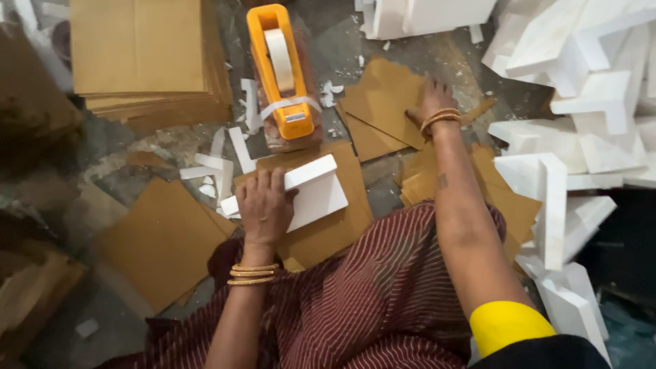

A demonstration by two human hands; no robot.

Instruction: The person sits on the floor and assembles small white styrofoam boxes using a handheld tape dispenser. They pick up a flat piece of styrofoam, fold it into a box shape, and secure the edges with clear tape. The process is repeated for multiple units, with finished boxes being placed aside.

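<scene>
hands at work on a floor of brown card and white foam

left hand [263, 205] pressed flat, fingers closed over an l-shaped white foam corner block [311, 191] lying on a brown cardboard sheet [328, 236] — right hand [432, 102] spread open on loose brown card pieces [386, 102], gripping nothing; orange tape dispenser [280, 68] between, stacked white foam blocks [581, 102] at right.

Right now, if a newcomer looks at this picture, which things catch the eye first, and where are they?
The bright orange tape dispenser stands at top centre on the floor. Below it, the left hand presses a white foam corner piece onto a brown cardboard sheet. The right hand rests on loose brown sheets, beside a heap of white foam corners at right.
</scene>
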